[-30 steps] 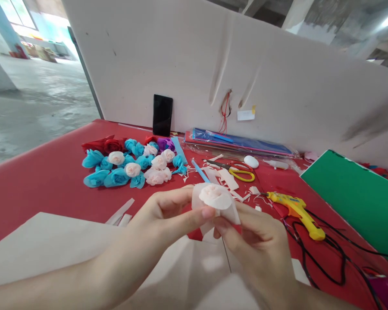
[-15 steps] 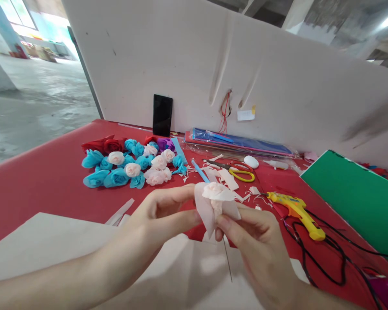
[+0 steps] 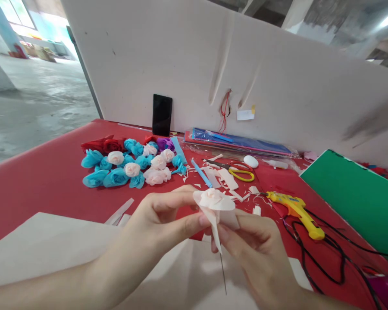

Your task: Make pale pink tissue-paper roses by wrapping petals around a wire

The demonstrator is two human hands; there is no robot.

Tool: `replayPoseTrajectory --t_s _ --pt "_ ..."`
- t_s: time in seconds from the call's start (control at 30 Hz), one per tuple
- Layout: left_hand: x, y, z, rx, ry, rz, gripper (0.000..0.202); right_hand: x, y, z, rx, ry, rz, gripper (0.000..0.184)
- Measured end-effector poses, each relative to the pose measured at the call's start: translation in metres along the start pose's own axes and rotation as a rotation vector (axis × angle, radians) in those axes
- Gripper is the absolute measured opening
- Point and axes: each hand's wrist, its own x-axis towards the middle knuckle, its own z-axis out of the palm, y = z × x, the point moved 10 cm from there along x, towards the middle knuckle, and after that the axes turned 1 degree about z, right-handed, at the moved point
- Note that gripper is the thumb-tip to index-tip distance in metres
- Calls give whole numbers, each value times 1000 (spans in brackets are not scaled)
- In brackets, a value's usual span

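Observation:
Between my two hands is a pale pink paper flower [image 3: 213, 200] on a thin wire stem [image 3: 224, 275], which points down. My left hand [image 3: 168, 219] pinches a loose petal at the flower's left side with thumb and forefinger. From the right, my right hand [image 3: 248, 237] grips the flower's base, thumb in front, just above the bare wire. A petal's pointed end hangs down over the base and hides part of it. Beneath both hands lie large sheets of pale paper [image 3: 61, 245].
Finished blue, pink, red and purple paper flowers [image 3: 129, 168] lie at left on the red table [image 3: 45, 185]. Scissors [image 3: 241, 173], paper scraps and a blue pen [image 3: 201, 173] are beyond my hands. A yellow glue gun [image 3: 297, 213] with black cord and a green board [image 3: 355, 202] stand right.
The loose petal at the left has been folded round towards the front of the flower, my left thumb moving with it. The flower sits slightly lower and its wire has swung a little left.

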Motion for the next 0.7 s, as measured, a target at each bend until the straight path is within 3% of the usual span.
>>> replayPoseTrajectory --t_s 0.43,0.7 --pt "-5 -8 -8 133 83 21 28 -1 1 3 -25 -2 -6 26" --pt "-6 1 -3 51 61 75 17 -3 -1 0 -65 63 -107 22"
